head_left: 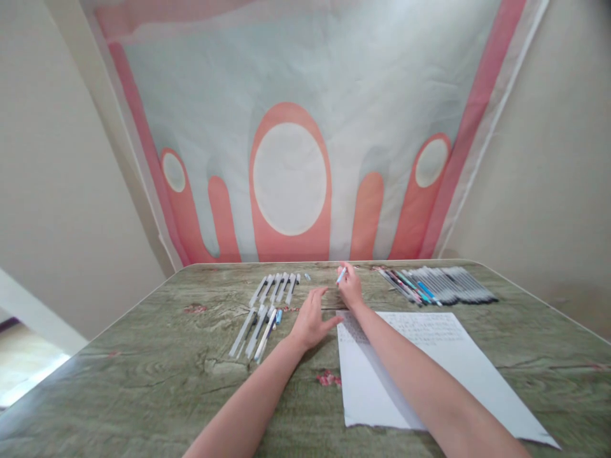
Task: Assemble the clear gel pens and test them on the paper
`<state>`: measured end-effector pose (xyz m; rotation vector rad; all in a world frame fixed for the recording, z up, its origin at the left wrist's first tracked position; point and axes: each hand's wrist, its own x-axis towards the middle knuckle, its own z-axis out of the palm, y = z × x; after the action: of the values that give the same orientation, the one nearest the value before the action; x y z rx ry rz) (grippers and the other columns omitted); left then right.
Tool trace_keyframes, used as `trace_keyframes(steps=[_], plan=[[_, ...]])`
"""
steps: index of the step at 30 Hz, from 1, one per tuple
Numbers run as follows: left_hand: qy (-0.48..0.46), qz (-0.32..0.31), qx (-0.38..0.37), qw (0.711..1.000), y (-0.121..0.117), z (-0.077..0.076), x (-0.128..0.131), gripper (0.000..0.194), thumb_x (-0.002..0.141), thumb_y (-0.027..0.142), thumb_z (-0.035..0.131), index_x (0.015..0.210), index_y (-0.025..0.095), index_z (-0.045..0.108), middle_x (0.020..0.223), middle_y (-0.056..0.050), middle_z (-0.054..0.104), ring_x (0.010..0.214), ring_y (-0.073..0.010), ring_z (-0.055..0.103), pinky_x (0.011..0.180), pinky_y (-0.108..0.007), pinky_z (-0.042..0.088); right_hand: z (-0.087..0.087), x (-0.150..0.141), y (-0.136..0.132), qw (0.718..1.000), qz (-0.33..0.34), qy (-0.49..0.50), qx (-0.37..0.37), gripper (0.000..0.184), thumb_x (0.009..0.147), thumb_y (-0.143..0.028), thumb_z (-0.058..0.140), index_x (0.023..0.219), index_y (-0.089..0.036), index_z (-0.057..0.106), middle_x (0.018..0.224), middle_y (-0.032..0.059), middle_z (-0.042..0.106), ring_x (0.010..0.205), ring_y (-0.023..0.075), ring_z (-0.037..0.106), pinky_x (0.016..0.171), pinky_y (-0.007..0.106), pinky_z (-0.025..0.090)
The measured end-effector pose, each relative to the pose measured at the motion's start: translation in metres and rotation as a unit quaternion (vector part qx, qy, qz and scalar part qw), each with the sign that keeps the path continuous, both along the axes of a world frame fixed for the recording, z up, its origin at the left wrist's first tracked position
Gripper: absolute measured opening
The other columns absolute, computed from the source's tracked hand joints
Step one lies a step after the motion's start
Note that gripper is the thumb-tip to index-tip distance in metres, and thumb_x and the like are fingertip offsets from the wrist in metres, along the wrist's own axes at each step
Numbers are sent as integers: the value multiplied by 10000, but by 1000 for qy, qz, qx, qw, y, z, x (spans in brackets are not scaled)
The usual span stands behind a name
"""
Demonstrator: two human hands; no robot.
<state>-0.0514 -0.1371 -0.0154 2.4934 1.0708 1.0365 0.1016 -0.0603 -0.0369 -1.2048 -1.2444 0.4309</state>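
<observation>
Nearest us the sheet of paper (429, 375) lies under our right forearm, our left hand (310, 321) rests open beside the sorted pens (260, 327), and farther off our right hand (351, 286) pinches a blue-capped pen (340, 275), best kept level.

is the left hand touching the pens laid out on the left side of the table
Apart. The head view shows the left hand flat on the table, with a strip of bare tabletop between its fingers and the nearest pens. The right hand holds a pen.
</observation>
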Motion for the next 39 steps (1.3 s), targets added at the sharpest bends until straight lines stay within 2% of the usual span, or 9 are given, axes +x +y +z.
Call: trace_keyframes(steps=[3,5,11,14,17,20,24,31,39], plan=[[113,-96,-26,989,-9,1,7,635,685,554,540,1190,183,434,1260,-125,417,1179,-234,365,1006,-396,254,8,11,7,992,-1,122,-24,570,795,-554,286,1215,-188,407,905,68,605,517,112,505,499,245,391],[173,-129,-36,976,-12,0,9,675,664,607,520,1198,201,441,1291,-118,400,1207,-250,331,1019,-434,198,19,19,9,988,-8,155,-23,587,781,-580,287,1191,-188,437,889,62,603,505,103,498,456,231,372],[227,-128,-50,964,-11,0,8,741,674,649,460,1272,223,365,1345,-110,344,1250,-250,272,1027,-449,134,55,53,-6,987,25,159,-1,495,713,-581,436,888,-148,599,733,56,612,506,113,490,458,235,375],[228,-120,-51,965,-11,1,7,741,674,658,446,1269,222,375,1351,-108,337,1251,-249,270,1027,-436,138,45,78,-38,989,57,130,-46,387,656,-517,563,806,-160,580,672,36,604,509,116,494,469,235,381],[229,-117,-54,965,-11,1,8,753,665,668,446,1265,217,383,1348,-107,343,1251,-247,269,1027,-428,138,18,112,-83,982,78,111,-131,318,645,-465,600,765,-174,558,632,24,599,504,121,498,480,249,394],[231,-114,-63,964,-11,0,8,752,664,664,452,1272,229,372,1355,-99,332,1257,-241,257,1030,-420,126,-5,148,-127,982,6,86,-170,265,642,-434,608,717,-184,560,605,22,587,505,131,498,476,264,385],[235,-111,-70,963,-9,-1,8,746,668,654,460,1279,238,362,1361,-92,323,1259,-237,253,1033,-414,108,-6,172,-168,978,-41,50,-197,215,669,-417,580,681,-209,528,570,2,577,503,131,495,486,264,375],[236,-112,-60,963,-8,0,9,745,672,657,451,1278,232,366,1361,-89,325,1255,-227,265,1034,-400,130,0,148,-185,977,-9,-105,-184,199,723,-362,515,592,-214,485,493,-27,509,487,129,467,489,253,341],[238,-109,-73,962,-10,2,11,735,672,644,466,1276,236,370,1368,-88,312,1260,-225,254,1034,-397,115,-2,147,-188,978,10,-137,-158,198,726,-344,498,575,-216,478,512,-22,499,503,133,456,505,259,330]])
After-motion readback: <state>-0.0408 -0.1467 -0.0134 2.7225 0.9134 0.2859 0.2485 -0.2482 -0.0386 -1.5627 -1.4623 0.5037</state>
